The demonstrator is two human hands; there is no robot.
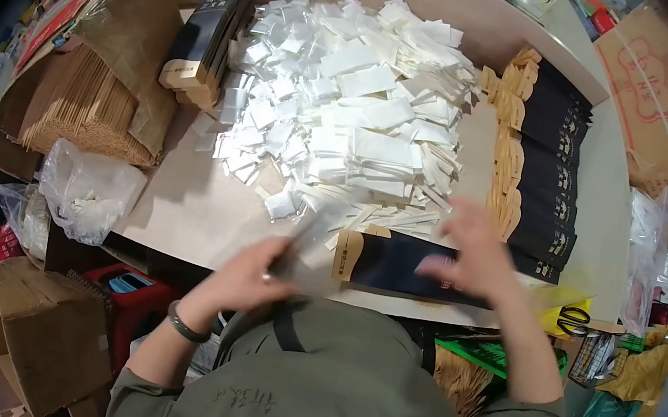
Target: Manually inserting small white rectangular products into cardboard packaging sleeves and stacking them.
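Observation:
My left hand (252, 274) is near the table's front edge, its fingers closed around a thin, blurred greyish thing (311, 235) that I cannot make out. My right hand (468, 253), smeared by motion, has its fingers apart over a black paper sleeve with a tan end (395, 261), which lies along the front edge. Whether it touches the sleeve, I cannot tell. Beyond both hands spreads a large heap of flat white packets (381, 117), with small clear-wrapped squares (266, 114) on its left side. Thin pale strips (397, 217) lie loose at the heap's near edge.
Overlapping black and tan sleeves (545, 161) line the table's right side. More sleeves (204, 37) are stacked at the back left, beside an open cardboard box (130, 52) of brown folded pieces. A clear plastic bag (89, 191) sits at left. Black-handled scissors (573, 321) lie at the front right.

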